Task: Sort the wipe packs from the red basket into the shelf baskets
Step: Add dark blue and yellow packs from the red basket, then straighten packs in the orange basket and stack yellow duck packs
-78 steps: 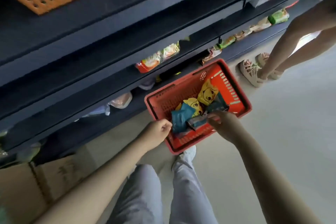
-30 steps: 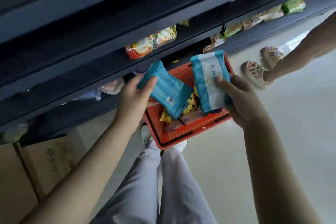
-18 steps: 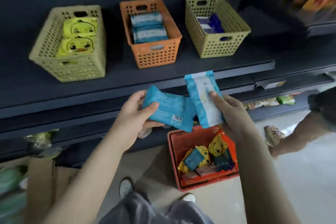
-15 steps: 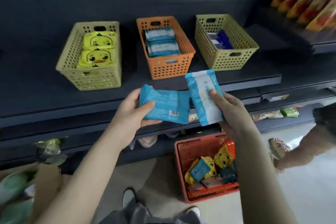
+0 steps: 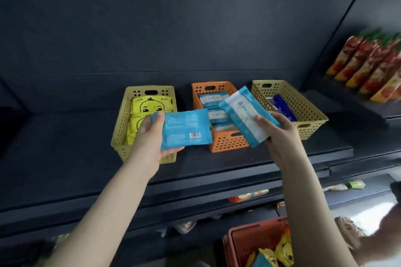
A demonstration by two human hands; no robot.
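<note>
My left hand [image 5: 149, 138] grips a blue wipe pack [image 5: 186, 129], barcode side up, in front of the orange basket [image 5: 225, 143]. My right hand [image 5: 280, 134] grips a blue-and-white wipe pack [image 5: 245, 112], tilted over the orange basket's right rim. That basket holds matching blue-and-white packs [image 5: 213, 98]. The yellow-green basket on the left [image 5: 121, 134] holds yellow duck-face packs [image 5: 152, 105]. The yellow-green basket on the right [image 5: 303, 110] holds dark blue packs [image 5: 282, 107]. The red basket [image 5: 253, 243] stands on the floor at the bottom right with yellow and blue packs [image 5: 280, 251] inside.
All three shelf baskets stand on a dark shelf [image 5: 65, 158] with a dark back panel. Red-orange snack bags [image 5: 368, 67] line a higher shelf at right. Lower shelves carry small packets [image 5: 345, 186]. Another person's sandalled foot [image 5: 349, 232] is on the floor at right.
Both hands have lifted their packs from above the red basket up to the shelf, and now hold them right at the orange basket. The view has tilted upward.
</note>
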